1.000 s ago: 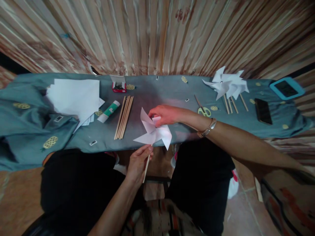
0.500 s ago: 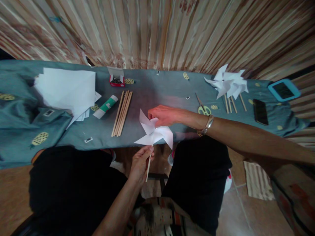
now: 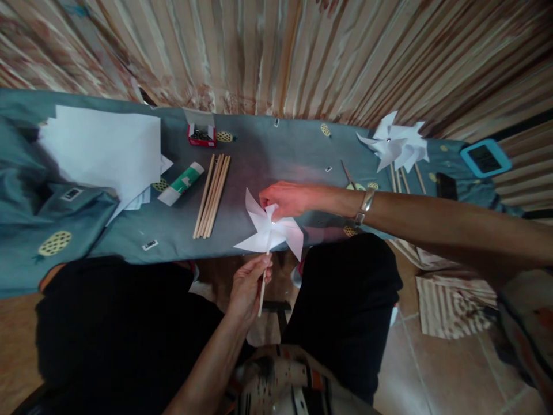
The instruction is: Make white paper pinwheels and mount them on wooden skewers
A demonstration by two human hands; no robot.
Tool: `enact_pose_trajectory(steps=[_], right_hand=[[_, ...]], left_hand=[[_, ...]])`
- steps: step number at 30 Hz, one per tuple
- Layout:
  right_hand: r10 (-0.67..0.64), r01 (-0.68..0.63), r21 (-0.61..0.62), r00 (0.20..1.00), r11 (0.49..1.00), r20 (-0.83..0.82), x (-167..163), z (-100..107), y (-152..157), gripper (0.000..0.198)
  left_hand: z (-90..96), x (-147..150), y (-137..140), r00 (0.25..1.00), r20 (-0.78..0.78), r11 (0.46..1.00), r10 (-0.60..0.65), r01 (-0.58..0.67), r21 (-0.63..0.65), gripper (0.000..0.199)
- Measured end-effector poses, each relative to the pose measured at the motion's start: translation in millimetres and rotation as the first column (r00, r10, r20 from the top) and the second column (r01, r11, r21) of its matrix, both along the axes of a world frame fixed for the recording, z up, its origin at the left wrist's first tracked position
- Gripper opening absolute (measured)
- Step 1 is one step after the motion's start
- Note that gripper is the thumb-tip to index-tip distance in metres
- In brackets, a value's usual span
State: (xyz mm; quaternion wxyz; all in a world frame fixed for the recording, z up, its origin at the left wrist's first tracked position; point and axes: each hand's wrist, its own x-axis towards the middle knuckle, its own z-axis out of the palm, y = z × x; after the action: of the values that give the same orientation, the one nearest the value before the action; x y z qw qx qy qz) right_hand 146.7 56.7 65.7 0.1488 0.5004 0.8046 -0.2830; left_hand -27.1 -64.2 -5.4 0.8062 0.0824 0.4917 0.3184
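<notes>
Head view: I see the left hand (image 3: 247,282) pinching the stick (image 3: 261,300) below the white pinwheel (image 3: 283,231), while the right hand (image 3: 288,198), grip unclear, seems to fix its middle, so next I'd hold it still.

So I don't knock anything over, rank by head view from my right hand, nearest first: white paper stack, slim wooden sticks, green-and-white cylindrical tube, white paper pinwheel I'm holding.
1. Pinwheel: at your right hand.
2. Wooden sticks: left of that hand.
3. Tube: left of the sticks.
4. Paper stack: farthest left.
</notes>
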Motion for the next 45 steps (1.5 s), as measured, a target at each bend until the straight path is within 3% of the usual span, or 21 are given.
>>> enact_pose_trajectory(steps=[11, 23, 37, 45], right_hand=[[0.021, -0.020, -0.022, 0.999, 1.000, 0.048, -9, 9, 2, 0.026], [0.067, -0.065, -0.029, 0.996, 0.997, 0.051, -9, 4, 7, 0.019], [0.005, -0.004, -0.042, 1.000, 0.999, 0.023, -7, -3, 9, 0.023], [0.003, -0.003, -0.053, 1.000, 0.999, 0.012, -6, 5, 5, 0.022]], left_hand=[[1.3, 0, 4, 1.000, -0.026, 1.000, -0.014, 0.014, 0.001, 0.028], [3.2, -3, 7, 0.999, 0.006, 0.998, -0.042, 0.043, -0.049, 0.031], [-2.6, -4, 7, 0.998, 0.029, 0.992, -0.057, 0.060, -0.113, 0.035], [-1.7, -12, 2, 0.996, -0.008, 0.994, -0.085, 0.085, -0.067, 0.042]])
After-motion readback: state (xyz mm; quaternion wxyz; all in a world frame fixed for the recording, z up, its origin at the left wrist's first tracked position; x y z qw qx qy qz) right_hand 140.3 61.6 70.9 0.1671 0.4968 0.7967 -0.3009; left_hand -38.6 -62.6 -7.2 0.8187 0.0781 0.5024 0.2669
